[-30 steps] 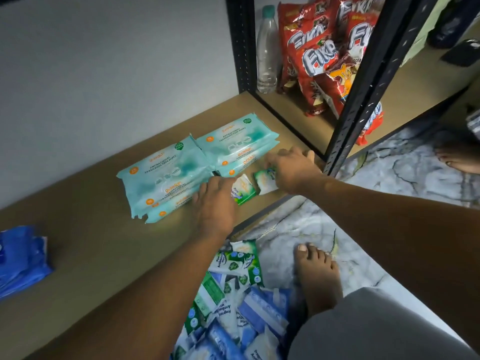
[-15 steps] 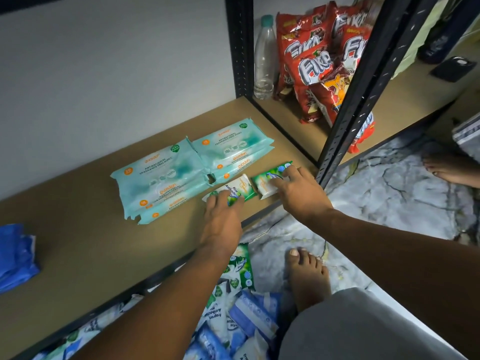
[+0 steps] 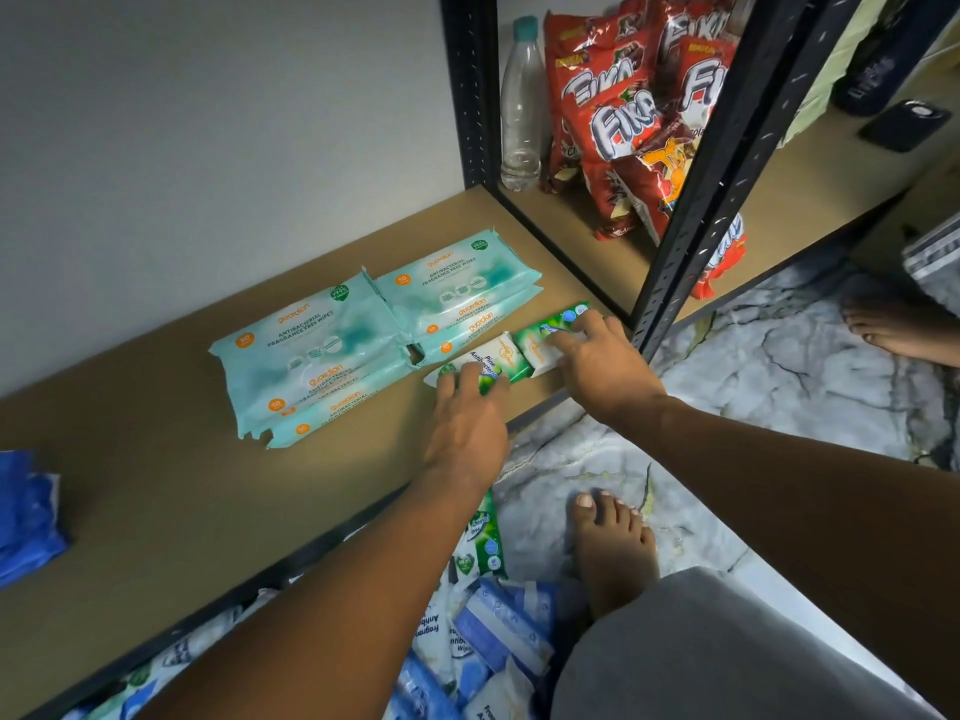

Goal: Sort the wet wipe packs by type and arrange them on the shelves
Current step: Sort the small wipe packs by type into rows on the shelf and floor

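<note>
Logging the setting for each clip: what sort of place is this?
Likely a home storeroom or a small shop's stock corner; I can't say which. A black metal rack holds stacked wet wipe packs and red snack bags, and more packs lie loose on the marble-pattern floor.

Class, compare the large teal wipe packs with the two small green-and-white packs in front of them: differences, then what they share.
Size: the teal packs are far larger than the green-and-white packs. Arrangement: teal packs lie stacked in two piles; green-and-white packs lie singly, end to end. Contact: teal packs are untouched; the left hand and right hand each touch a green-and-white pack. Shared: all lie flat on the shelf.
</note>
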`<state>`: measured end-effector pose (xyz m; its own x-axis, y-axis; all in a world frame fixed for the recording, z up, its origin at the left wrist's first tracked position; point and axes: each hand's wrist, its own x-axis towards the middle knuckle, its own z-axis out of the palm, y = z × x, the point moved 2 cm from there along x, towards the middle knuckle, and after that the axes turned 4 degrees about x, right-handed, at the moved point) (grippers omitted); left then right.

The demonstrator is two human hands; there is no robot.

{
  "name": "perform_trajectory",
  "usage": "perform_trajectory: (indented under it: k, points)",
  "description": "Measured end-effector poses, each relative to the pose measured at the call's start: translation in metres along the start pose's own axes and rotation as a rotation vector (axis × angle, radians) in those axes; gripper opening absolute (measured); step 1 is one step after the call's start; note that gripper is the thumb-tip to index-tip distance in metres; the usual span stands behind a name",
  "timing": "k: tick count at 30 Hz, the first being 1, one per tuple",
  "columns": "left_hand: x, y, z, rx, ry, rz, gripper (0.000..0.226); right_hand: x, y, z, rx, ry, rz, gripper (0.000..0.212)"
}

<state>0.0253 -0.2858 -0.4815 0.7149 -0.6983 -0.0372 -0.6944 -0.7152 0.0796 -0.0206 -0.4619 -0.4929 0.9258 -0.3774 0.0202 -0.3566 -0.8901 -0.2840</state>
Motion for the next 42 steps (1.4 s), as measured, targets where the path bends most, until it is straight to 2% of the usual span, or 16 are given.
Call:
perform_trajectory:
  k: [20,26,32,37,42]
  points:
    - [-0.002,0.002,0.009,0.004,-0.001,0.029,0.054,-0.001,-0.002,-0.006,0.0,-0.012,0.031,0.041]
    - [-0.006,-0.005,0.005,-0.031,-0.039,0.072,0.059,0.0,-0.004,-0.01,-0.021,-0.054,0.026,0.043]
    - [-0.014,-0.012,-0.003,-0.038,-0.033,0.043,0.057,-0.002,-0.008,-0.016,-0.142,-0.079,0.002,0.043]
    - [-0.008,-0.016,0.002,-0.067,-0.168,0.052,0.069,0.002,-0.004,-0.016,-0.165,-0.183,-0.011,0.053]
    - [-0.017,-0.031,0.0,-0.055,-0.116,-0.019,0.058,0.005,-0.014,-0.016,-0.326,-0.159,-0.011,0.05]
